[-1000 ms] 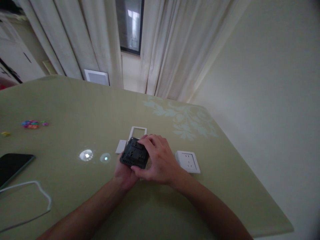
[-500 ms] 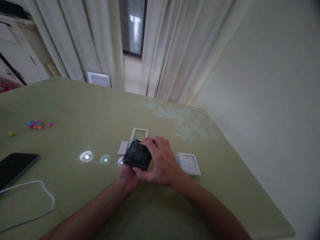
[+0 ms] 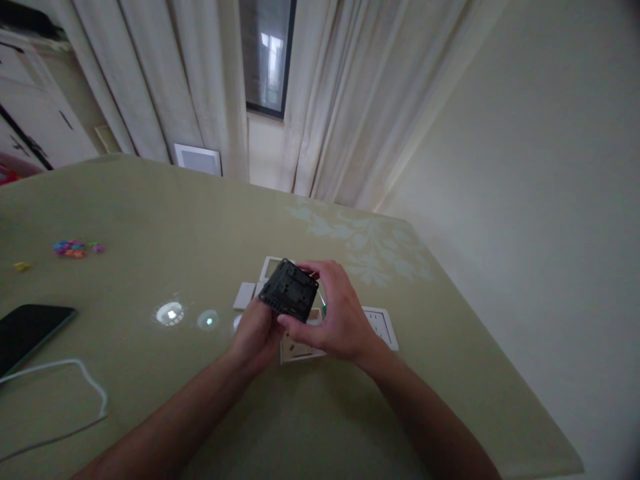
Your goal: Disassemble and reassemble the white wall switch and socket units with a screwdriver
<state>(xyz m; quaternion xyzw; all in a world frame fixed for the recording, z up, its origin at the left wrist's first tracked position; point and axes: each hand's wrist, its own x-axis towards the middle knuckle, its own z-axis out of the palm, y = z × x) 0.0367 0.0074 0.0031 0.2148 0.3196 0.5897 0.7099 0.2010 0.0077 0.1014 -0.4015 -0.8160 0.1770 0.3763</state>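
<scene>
Both my hands hold a black square socket module [image 3: 290, 291] lifted a little above the green table [image 3: 150, 200]. My left hand [image 3: 256, 333] grips its near left edge. My right hand [image 3: 337, 320] wraps its right side, fingers closed. Under the module lies a pale square plate [image 3: 300, 350] on the table. A white wall socket [image 3: 383, 325] lies just right of my right hand. A white frame [image 3: 270, 267] and a small white tile [image 3: 244, 295] lie behind the module.
A black phone [image 3: 27, 330] and a white cable loop [image 3: 60, 393] lie at the left edge. Small coloured pieces [image 3: 75, 249] sit farther back left. Curtains and a wall stand behind the table; its right edge runs near the white socket.
The black module has been raised off the table and tilted, and a pale plate now shows beneath it. Both hands rose with it.
</scene>
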